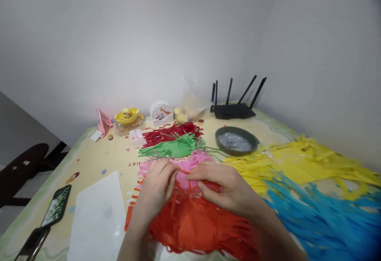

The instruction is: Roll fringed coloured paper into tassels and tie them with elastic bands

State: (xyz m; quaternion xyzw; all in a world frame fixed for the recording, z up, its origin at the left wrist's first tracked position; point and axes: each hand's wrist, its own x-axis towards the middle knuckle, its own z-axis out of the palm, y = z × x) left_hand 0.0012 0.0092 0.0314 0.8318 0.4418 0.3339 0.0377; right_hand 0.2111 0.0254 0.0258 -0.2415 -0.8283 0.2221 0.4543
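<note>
My left hand [156, 187] and my right hand [222, 187] meet over a pile of orange paper strips [196, 223] near the table's front. Both pinch a thin orange strip [184, 171] stretched between their fingertips. Just beyond the hands lies a pink pile of strips [196, 160], then a green pile [175, 148] and a red pile [171, 131]. Part of the orange pile is hidden under my forearms.
Yellow strips [297, 160] and blue strips [324, 221] cover the right side. A dark bowl [236, 141] and a black router [233, 110] stand at the back. White paper [98, 213] and a phone [56, 205] lie left. Small containers line the wall.
</note>
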